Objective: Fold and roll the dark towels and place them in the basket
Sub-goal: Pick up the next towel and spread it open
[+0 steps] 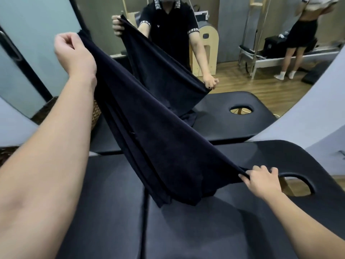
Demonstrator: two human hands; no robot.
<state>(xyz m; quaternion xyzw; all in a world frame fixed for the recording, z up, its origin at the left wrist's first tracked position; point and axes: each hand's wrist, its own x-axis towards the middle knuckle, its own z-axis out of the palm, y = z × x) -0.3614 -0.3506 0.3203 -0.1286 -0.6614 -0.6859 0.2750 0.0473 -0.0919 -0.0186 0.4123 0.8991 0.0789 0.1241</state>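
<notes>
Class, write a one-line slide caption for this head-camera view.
Left hand raised and right hand low stretch a dark towel over a black padded table, facing a mirror.

The left hand (74, 53) held high one corner of the dark towel (149, 131); the right hand (261, 181) pinched another corner low above the black table (224, 221).

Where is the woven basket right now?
In the head view, the basket sits at the left, mostly hidden behind the left forearm and the raised dark towel, beside the mirror.
</notes>
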